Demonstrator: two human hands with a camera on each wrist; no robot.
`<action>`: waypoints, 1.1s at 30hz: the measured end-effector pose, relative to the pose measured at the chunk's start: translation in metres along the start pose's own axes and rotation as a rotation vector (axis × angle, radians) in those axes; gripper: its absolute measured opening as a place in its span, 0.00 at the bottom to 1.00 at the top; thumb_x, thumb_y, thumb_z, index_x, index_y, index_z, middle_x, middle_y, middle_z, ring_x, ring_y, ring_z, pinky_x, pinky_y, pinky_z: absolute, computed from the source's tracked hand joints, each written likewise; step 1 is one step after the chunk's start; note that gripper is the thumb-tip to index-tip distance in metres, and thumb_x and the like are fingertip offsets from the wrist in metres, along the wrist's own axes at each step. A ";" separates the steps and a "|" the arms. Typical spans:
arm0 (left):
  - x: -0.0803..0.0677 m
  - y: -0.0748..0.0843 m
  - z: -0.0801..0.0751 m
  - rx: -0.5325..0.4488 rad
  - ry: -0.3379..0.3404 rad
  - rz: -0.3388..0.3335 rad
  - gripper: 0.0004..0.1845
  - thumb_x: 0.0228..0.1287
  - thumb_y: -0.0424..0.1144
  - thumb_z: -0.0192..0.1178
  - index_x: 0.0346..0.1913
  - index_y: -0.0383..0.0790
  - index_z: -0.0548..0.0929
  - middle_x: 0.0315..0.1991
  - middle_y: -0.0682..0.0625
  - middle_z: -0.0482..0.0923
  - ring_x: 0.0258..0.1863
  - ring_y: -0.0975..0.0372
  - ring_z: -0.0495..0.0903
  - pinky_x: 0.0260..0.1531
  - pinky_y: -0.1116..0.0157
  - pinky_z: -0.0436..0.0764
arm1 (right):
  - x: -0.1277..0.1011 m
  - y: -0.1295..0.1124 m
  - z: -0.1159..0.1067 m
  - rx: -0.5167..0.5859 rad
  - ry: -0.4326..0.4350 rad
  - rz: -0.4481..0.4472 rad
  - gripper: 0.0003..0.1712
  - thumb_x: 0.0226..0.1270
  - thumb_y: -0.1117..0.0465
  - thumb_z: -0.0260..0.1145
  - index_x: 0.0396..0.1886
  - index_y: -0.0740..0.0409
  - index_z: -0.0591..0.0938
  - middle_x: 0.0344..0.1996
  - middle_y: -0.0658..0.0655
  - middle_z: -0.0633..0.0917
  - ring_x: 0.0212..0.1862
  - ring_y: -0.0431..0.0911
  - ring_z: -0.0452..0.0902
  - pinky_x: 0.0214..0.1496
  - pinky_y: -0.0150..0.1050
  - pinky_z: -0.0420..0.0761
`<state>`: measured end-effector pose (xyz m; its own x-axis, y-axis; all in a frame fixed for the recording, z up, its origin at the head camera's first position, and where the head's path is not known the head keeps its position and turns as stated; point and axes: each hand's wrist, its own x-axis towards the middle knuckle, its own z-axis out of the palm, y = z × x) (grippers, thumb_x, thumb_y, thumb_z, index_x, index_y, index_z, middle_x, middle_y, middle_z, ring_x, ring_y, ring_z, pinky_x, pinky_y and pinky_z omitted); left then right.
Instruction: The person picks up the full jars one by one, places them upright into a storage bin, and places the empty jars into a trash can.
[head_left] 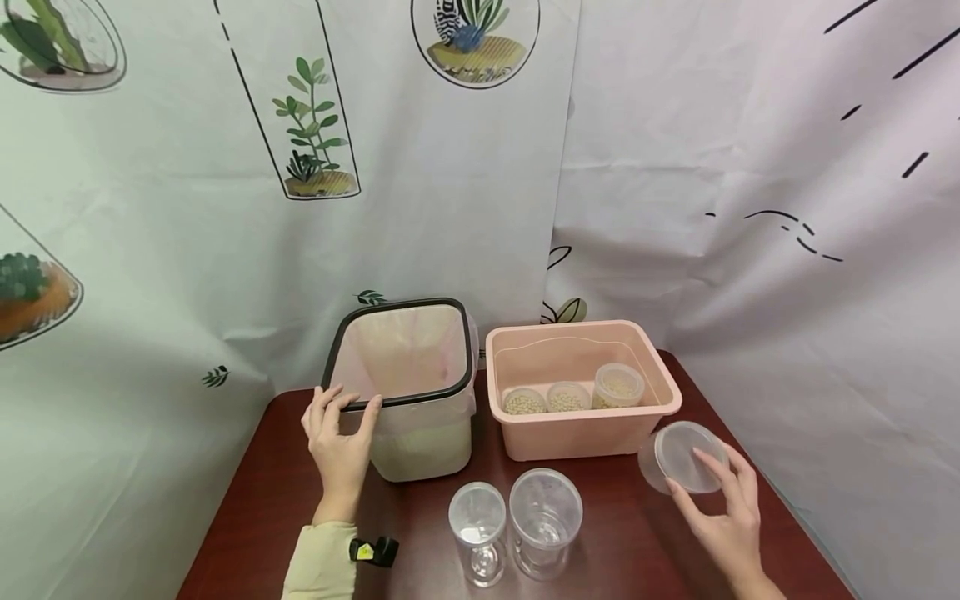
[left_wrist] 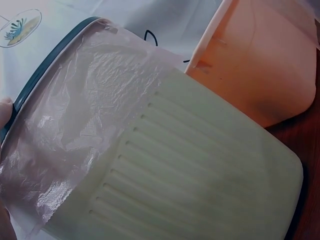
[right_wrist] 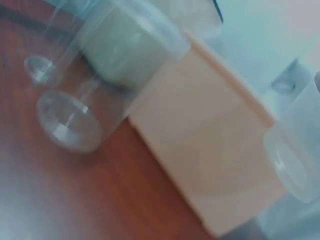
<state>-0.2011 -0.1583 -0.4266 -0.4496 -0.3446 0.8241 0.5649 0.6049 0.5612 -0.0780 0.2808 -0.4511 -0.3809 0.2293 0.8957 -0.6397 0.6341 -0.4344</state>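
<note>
Two hands work: left hand (head_left: 339,446) grips the dark rim of the bag-lined cream plastic bin (head_left: 420,433); right hand (head_left: 723,521) pinches a clear round plastic lid (head_left: 678,454), fingers curled.

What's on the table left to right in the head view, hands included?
Left hand gripping the bin rim → small jar → big jar → pink tub → lid → right hand holding the lid.

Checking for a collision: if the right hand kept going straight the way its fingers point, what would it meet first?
Likely the pink tub: the right hand, holding the clear lid, points up-left toward its near right corner. Depth is uncertain.
</note>
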 end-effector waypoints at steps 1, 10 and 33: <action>0.000 0.000 0.000 -0.001 0.002 -0.002 0.15 0.39 0.31 0.75 0.32 0.31 0.82 0.47 0.37 0.76 0.62 0.45 0.62 0.59 0.45 0.59 | 0.006 -0.003 0.004 0.017 -0.003 -0.011 0.32 0.52 0.48 0.72 0.41 0.75 0.80 0.48 0.77 0.71 0.54 0.56 0.68 0.54 0.27 0.66; 0.000 0.000 -0.001 -0.002 0.008 -0.020 0.16 0.38 0.29 0.75 0.34 0.31 0.84 0.47 0.38 0.77 0.63 0.47 0.63 0.58 0.46 0.62 | 0.051 -0.017 0.053 0.151 -0.043 -0.147 0.30 0.53 0.50 0.71 0.39 0.76 0.79 0.45 0.81 0.71 0.50 0.63 0.68 0.54 0.32 0.67; 0.000 -0.002 -0.001 -0.017 0.024 0.021 0.16 0.38 0.30 0.76 0.34 0.32 0.84 0.47 0.37 0.77 0.62 0.45 0.63 0.58 0.46 0.62 | 0.111 -0.068 0.150 0.389 -0.243 -0.271 0.27 0.52 0.56 0.73 0.41 0.76 0.77 0.48 0.82 0.70 0.50 0.71 0.65 0.56 0.44 0.69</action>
<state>-0.2016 -0.1596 -0.4274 -0.4206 -0.3490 0.8374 0.5861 0.6001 0.5444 -0.1769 0.1520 -0.3359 -0.2822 -0.1119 0.9528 -0.9192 0.3159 -0.2352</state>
